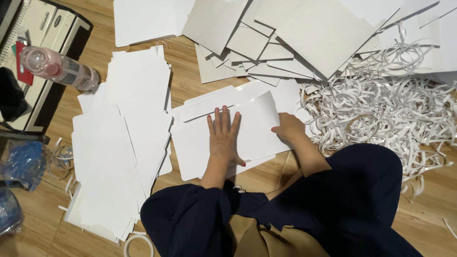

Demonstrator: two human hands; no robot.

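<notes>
Seen from above, on a wooden floor. Left hand lying flat with fingers spread, released, pressing down on a white card sheet near the middle of the floor. Right hand curled on the right edge of the same sheet, fingers bent over it as if pinching the edge; hard to tell how firm the grasp is. Sheet resting on top of other similar white sheets, with a folded flap along its upper side. Left of it, a tall loose stack of white sheets, touching it. To the right, a big pile of thin white paper strips, just beside the right hand. Along the far edge of the floor, larger grey-white boards overlapping. At the far left corner, a pink bottle lying on its side near a binding machine. Dark blue sleeves at the near edge.
</notes>
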